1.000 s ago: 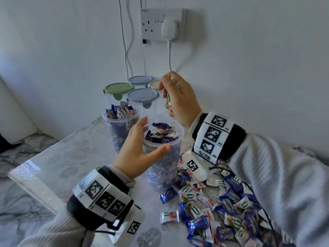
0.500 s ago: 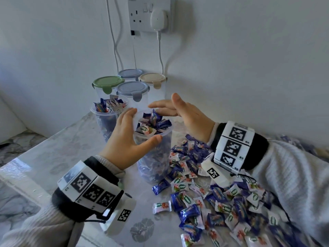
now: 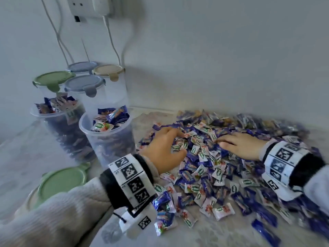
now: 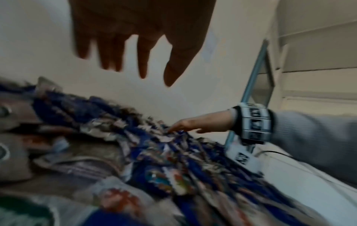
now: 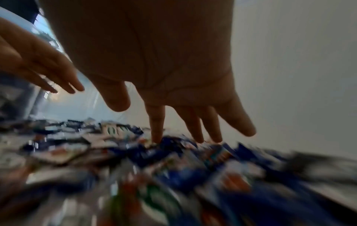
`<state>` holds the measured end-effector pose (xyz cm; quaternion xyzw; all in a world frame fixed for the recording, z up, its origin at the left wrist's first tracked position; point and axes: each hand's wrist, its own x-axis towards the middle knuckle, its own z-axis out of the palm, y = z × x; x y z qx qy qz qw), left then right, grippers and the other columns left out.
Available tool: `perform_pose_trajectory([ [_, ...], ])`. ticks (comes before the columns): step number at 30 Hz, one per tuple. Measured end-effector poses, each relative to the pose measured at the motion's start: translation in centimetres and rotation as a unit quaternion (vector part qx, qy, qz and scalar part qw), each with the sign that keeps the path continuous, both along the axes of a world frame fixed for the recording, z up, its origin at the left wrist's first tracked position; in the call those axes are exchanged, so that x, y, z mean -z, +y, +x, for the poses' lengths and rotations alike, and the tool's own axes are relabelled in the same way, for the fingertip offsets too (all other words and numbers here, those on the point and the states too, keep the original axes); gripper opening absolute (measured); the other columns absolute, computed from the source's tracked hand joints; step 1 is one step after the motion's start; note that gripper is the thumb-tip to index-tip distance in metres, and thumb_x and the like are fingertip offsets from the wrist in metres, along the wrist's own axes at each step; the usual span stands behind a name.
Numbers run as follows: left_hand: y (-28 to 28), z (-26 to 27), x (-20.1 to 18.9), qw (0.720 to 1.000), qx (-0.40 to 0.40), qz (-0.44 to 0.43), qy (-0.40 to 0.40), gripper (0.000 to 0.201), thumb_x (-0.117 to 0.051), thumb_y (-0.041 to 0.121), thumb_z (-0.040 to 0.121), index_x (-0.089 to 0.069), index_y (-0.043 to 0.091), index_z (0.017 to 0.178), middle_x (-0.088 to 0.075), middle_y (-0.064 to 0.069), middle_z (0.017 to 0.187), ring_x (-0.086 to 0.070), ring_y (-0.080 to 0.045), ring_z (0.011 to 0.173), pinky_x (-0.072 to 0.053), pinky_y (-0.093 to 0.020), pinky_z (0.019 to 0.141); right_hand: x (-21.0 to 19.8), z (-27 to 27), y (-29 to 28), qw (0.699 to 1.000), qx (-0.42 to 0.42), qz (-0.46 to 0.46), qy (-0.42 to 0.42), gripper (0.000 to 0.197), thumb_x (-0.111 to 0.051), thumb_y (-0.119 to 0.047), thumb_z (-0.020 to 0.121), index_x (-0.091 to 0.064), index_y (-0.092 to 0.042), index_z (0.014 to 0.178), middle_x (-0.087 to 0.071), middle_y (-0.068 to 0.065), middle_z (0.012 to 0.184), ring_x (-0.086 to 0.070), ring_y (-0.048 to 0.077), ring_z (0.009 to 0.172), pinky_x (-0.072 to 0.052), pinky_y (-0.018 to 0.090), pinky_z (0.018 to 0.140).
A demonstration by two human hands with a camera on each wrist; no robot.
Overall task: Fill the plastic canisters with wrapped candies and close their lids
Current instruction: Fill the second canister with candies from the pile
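Note:
Two lidless clear canisters, heaped with wrapped candies, stand at the left: the near one [image 3: 108, 139] and another [image 3: 60, 125] behind it. A big pile of blue and white wrapped candies [image 3: 210, 168] covers the table to their right. My left hand [image 3: 178, 144] lies on the pile's left edge with its fingers spread over candies; in the left wrist view these fingers [image 4: 142, 61] are straight and hold nothing. My right hand [image 3: 221, 141] rests flat on the pile, and its fingertips [image 5: 157, 136] touch the wrappers.
Several lidded canisters stand by the wall, with a green lid [image 3: 53, 81], a grey lid [image 3: 83, 84] and a beige lid [image 3: 108, 70]. A loose green lid [image 3: 62, 182] lies near the front left edge. A socket with cables [image 3: 89, 6] is on the wall.
My left hand let go of the near canister and moved right onto the pile. My right hand came down from above the canister to the pile. The view swung right and down.

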<state>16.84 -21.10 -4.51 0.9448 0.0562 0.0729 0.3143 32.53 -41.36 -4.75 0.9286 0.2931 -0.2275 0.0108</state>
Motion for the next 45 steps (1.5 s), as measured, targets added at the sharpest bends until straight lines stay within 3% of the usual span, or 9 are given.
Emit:
perform_pose_trajectory([
  [5, 0.9, 5.0, 3.9, 0.941, -0.148, 0.118, 0.279, 0.089, -0.050, 0.062, 0.081, -0.008, 0.019, 0.147, 0.001, -0.021, 0.152, -0.004, -0.042, 0.139, -0.013, -0.051, 0.112, 1.9, -0.2, -4.3, 0.992, 0.105, -0.066, -0.002, 0.061, -0.016, -0.074, 0.084, -0.006, -0.056, 0.142, 0.009, 0.010, 0.159, 0.004, 0.042, 0.144, -0.011, 0.060, 0.114],
  [16, -2.0, 5.0, 4.1, 0.940, -0.022, 0.132, 0.313, 0.075, -0.033, 0.058, 0.092, -0.001, 0.022, 0.149, 0.003, -0.015, 0.156, 0.005, -0.040, 0.141, -0.007, -0.048, 0.115, 2.0, -3.9, -2.7, 0.996, 0.024, -0.037, 0.081, 0.078, -0.023, -0.077, 0.080, -0.001, -0.044, 0.147, 0.006, 0.003, 0.160, -0.001, 0.037, 0.145, -0.014, 0.052, 0.116],
  [20, -2.1, 4.3, 3.5, 0.954, 0.009, 0.107, 0.280, 0.068, -0.039, 0.056, 0.090, -0.016, 0.024, 0.146, -0.021, -0.014, 0.149, -0.019, -0.036, 0.136, -0.024, -0.046, 0.110, 0.4, -4.8, -2.6, 0.992, -0.038, 0.058, 0.106, 0.057, -0.037, -0.057, 0.093, -0.016, -0.045, 0.144, -0.026, -0.007, 0.154, -0.032, 0.017, 0.138, -0.029, 0.027, 0.109],
  [23, -1.6, 4.2, 2.7, 0.962, -0.045, 0.093, 0.254, 0.067, -0.041, 0.059, 0.088, -0.018, 0.030, 0.144, -0.017, -0.014, 0.148, -0.023, -0.038, 0.134, -0.029, -0.049, 0.108, -1.1, -3.9, -3.4, 0.989, -0.010, 0.141, 0.041, 0.046, -0.044, -0.046, 0.095, -0.032, -0.043, 0.139, -0.040, -0.009, 0.145, -0.044, 0.011, 0.126, -0.036, 0.025, 0.101],
  [26, -1.4, 4.8, 2.8, 0.951, -0.069, 0.072, 0.294, 0.073, -0.040, 0.065, 0.085, -0.007, 0.039, 0.145, 0.004, -0.016, 0.154, -0.013, -0.043, 0.139, -0.022, -0.052, 0.112, -0.8, -1.7, -4.9, 0.989, 0.087, 0.100, -0.057, 0.052, -0.041, -0.056, 0.092, -0.034, -0.040, 0.140, -0.024, 0.003, 0.154, -0.026, 0.023, 0.140, -0.027, 0.040, 0.112],
  [30, -2.4, 4.7, 3.5, 0.945, 0.012, 0.067, 0.320, 0.077, -0.040, 0.068, 0.084, 0.009, 0.052, 0.140, 0.014, -0.016, 0.154, 0.000, -0.043, 0.141, -0.014, -0.053, 0.113, 1.3, -0.8, -6.3, 0.977, 0.206, -0.058, -0.007, 0.090, -0.016, -0.090, 0.066, -0.007, -0.049, 0.145, 0.002, 0.010, 0.158, -0.010, 0.043, 0.142, -0.021, 0.057, 0.112],
  [37, -4.4, 4.2, 4.1, 0.917, 0.119, 0.262, 0.277, 0.076, -0.038, 0.076, 0.078, 0.000, 0.054, 0.140, 0.004, -0.002, 0.153, -0.006, -0.036, 0.138, -0.020, -0.054, 0.108, 2.1, -4.6, -3.3, 0.993, 0.103, -0.056, 0.033, 0.100, -0.022, -0.094, 0.055, 0.010, -0.054, 0.141, -0.006, 0.020, 0.155, -0.016, 0.042, 0.141, -0.030, 0.052, 0.109],
  [41, -4.9, 4.2, 4.8, 0.921, 0.118, 0.272, 0.252, 0.058, -0.043, 0.059, 0.088, -0.020, 0.041, 0.137, -0.020, -0.009, 0.139, -0.027, -0.033, 0.126, -0.031, -0.048, 0.103, 2.7, -4.8, -2.5, 0.995, 0.085, 0.007, 0.046, 0.073, -0.049, -0.064, 0.084, -0.007, -0.045, 0.141, -0.016, 0.019, 0.143, -0.038, 0.044, 0.127, -0.041, 0.047, 0.100],
  [45, -4.4, 4.7, 4.1, 0.940, 0.114, 0.180, 0.268, 0.034, -0.043, 0.042, 0.095, -0.034, 0.029, 0.125, -0.034, -0.011, 0.124, -0.048, -0.034, 0.106, -0.044, -0.047, 0.092, 2.7, -4.5, -2.4, 0.995, 0.056, 0.075, 0.046, 0.030, -0.047, -0.046, 0.094, -0.033, -0.034, 0.117, -0.042, 0.006, 0.109, -0.055, 0.030, 0.098, -0.046, 0.040, 0.086],
])
